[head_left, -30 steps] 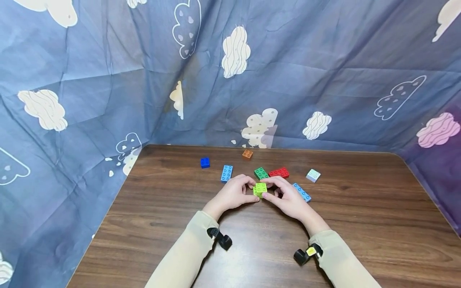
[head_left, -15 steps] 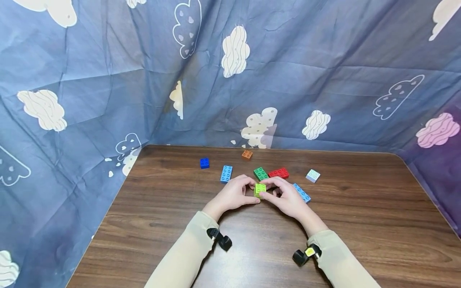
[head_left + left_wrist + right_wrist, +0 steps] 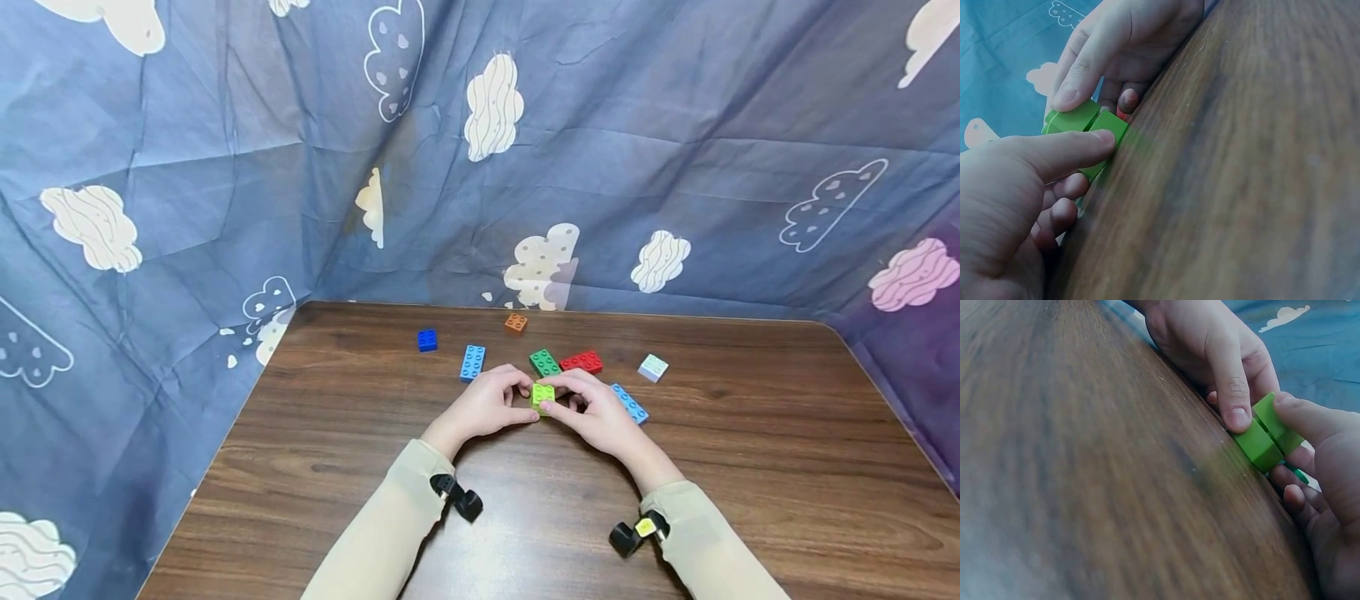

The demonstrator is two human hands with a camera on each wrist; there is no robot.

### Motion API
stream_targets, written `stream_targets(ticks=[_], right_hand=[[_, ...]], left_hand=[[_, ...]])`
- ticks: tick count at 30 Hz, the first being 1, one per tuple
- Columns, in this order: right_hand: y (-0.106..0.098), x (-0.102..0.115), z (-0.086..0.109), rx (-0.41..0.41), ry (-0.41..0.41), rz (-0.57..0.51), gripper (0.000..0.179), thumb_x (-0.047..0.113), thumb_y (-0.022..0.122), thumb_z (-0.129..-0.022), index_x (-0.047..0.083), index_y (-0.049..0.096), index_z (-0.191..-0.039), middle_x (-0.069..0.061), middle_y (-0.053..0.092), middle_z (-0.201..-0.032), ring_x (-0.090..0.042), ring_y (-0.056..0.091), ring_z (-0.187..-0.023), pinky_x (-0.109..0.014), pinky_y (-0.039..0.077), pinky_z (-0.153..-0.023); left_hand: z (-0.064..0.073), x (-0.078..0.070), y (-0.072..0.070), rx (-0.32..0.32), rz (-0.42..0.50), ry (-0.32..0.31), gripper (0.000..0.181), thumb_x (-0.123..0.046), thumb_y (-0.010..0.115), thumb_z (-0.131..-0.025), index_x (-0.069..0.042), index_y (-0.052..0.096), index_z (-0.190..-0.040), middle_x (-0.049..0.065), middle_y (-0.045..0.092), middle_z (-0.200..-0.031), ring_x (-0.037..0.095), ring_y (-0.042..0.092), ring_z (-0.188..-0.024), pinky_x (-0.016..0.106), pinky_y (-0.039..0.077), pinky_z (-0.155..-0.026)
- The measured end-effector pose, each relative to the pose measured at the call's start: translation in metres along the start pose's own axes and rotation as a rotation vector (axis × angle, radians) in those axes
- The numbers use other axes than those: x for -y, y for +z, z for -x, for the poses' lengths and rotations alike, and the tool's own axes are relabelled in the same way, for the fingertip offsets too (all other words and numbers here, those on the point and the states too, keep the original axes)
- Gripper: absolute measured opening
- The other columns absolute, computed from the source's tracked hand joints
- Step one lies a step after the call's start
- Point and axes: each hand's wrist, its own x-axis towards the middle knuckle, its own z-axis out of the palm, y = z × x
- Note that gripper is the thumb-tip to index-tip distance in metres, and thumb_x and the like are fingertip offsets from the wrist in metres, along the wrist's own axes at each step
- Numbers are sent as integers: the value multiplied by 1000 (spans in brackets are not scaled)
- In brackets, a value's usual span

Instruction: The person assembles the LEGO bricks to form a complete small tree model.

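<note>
Pinching one apiece — left hand point(image 3: 489, 402) grips the lower lime brick point(image 3: 1259, 447), right hand point(image 3: 602, 414) the upper lime brick point(image 3: 1277, 427).

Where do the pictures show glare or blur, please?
Head view: pale glare on the wooden tabletop between the sleeves; left wrist view: dim, tabletop blurred at right, lime-green bricks clearer; right wrist view: dim, tabletop blurred, pale sheen lower left.

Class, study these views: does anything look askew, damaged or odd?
Yes: in both wrist views, a dark gap shows between the upper lime brick and the lower lime brick, so they may not be fully pressed together. Nothing looks damaged.
</note>
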Motion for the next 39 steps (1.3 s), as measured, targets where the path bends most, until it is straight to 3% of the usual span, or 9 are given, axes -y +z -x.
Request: stream_targets(ticks=[8,23,39], right_hand=[[-3,2,-2,-8,-16,-10,28,13,85,-98,15,81,-126,-2,73,-116,-21,67,-93,-25,54,-71],[-6,1,-5,7,31,-16,27,15,84,-99,14,80,-125,-3,74,-115,-20,68,-95,-25,56,-73],[-3,5,-5,32,149,-38,31,22,87,-97,15,79,-125,0,75,-110,-17,66,-89,-27,54,-75]], left_hand=[[-4,-2,1,5,-15,0,31,-28,93,-91,-14,74,-111,-1,66,-104,3,54,-74,21,48,-69],[-6,-2,1,-9,-4,11,32,-27,93,-90,-13,75,-112,1,67,-104,3,54,-74,20,48,-69],[0,-3,0,-23,23,12,28,-26,91,-92,-12,75,-109,3,69,-103,3,54,-73,21,48,-67]])
